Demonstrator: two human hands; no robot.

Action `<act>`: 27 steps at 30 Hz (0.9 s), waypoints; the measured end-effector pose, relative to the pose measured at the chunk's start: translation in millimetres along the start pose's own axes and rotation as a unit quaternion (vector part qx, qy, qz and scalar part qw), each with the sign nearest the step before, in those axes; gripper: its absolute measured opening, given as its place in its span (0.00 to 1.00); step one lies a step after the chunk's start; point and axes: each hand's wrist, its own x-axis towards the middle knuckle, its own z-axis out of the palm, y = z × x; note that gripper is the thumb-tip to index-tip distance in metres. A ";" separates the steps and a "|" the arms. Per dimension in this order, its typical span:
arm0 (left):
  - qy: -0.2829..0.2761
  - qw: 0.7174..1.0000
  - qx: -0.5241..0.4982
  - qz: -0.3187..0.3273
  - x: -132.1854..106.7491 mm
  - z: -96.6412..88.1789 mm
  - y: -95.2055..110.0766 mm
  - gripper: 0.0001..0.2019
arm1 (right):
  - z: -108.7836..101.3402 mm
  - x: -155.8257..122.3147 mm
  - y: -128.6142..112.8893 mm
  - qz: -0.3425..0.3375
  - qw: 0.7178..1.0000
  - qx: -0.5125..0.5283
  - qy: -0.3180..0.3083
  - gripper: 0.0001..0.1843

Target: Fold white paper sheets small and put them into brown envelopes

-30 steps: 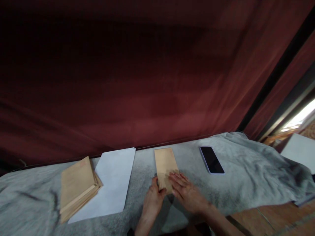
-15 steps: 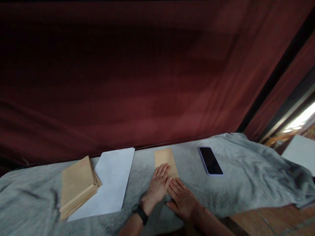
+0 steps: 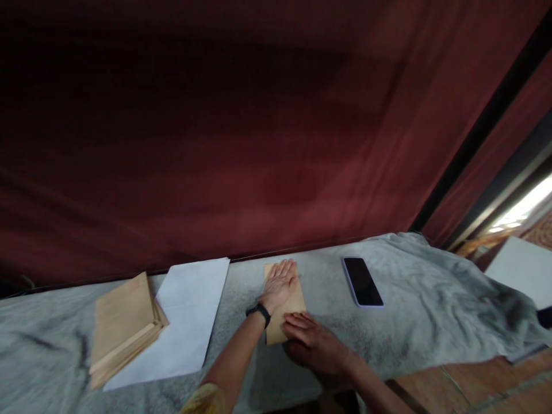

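A single brown envelope (image 3: 296, 299) lies on the grey cloth in front of me. My left hand (image 3: 279, 283) rests flat on its far half, fingers stretched toward the far edge, a dark band on the wrist. Over the near right part of the envelope is my right hand (image 3: 313, 339), its fingers extended and touching the paper, the palm tilted. To the left, a stack of brown envelopes (image 3: 123, 322) partly covers some white paper sheets (image 3: 194, 316).
A phone (image 3: 363, 282) in a pale purple case lies right of my hands. The grey cloth (image 3: 422, 310) is wrinkled at the right. A dark red panel (image 3: 276, 144) rises behind it. A white surface (image 3: 521, 270) stands at far right, above a tiled floor (image 3: 431, 382).
My left hand has slid forward along the envelope to its far end. My right hand has stayed at the near end and turned more onto its side. The view has shifted slightly.
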 end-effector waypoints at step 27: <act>-0.045 0.996 -0.028 0.068 -102.1 -13.2 48.8 0.28 | -24.1 26.1 29.8 0.143 0.959 0.166 0.181 0.21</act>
